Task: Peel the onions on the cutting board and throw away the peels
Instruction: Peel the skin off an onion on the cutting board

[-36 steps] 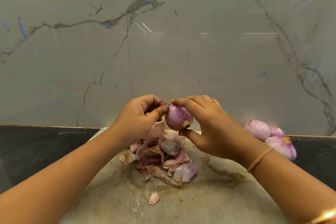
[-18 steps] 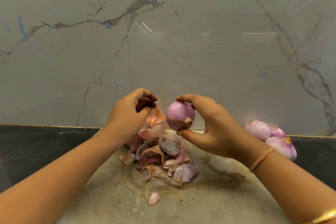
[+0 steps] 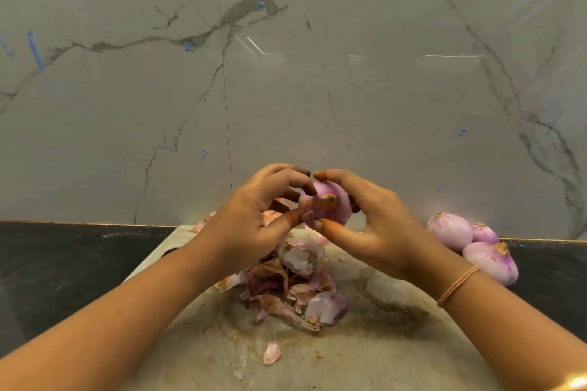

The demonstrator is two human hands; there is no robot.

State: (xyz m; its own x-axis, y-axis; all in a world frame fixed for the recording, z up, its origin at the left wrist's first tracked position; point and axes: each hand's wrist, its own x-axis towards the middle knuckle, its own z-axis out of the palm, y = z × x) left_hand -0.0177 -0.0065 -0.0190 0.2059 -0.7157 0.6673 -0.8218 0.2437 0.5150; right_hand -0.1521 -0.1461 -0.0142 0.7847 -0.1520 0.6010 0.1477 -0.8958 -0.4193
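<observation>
- Since half a second ago, the left hand (image 3: 254,225) has come back in from the left and closed on the onion (image 3: 324,203). Before, it was apart from the onion, lifting a strip of skin.
- The onion has turned; its brown stub end now faces the camera.
- The right hand (image 3: 374,225) has kept its grip and sits a little lower than before.
- Left hand: fingers curled, thumb tip and forefinger tip pinching the onion's left side.
- Right hand: forefinger arched over the top of the onion, thumb pressed under it, the other fingers curled behind.
- The two thumb tips are touching just below the onion.
- The onion is held off the surface, above the far edge of the cutting board (image 3: 381,343) and over the peel pile (image 3: 292,282).
- A pale pink bit of skin shows behind the left fingers; I cannot tell whether the hand holds it.
- The peel pile lies mid-board, towards the far edge, papery and purple-brown.
- One loose peel scrap (image 3: 272,352) lies apart from the pile, nearer the front edge.
- Three pale pink onions (image 3: 449,230) lie off the board's right edge on the dark counter (image 3: 63,263), bunched together and touching, close to the marble wall (image 3: 317,73).
- A thin band (image 3: 457,286) circles the right wrist.
</observation>
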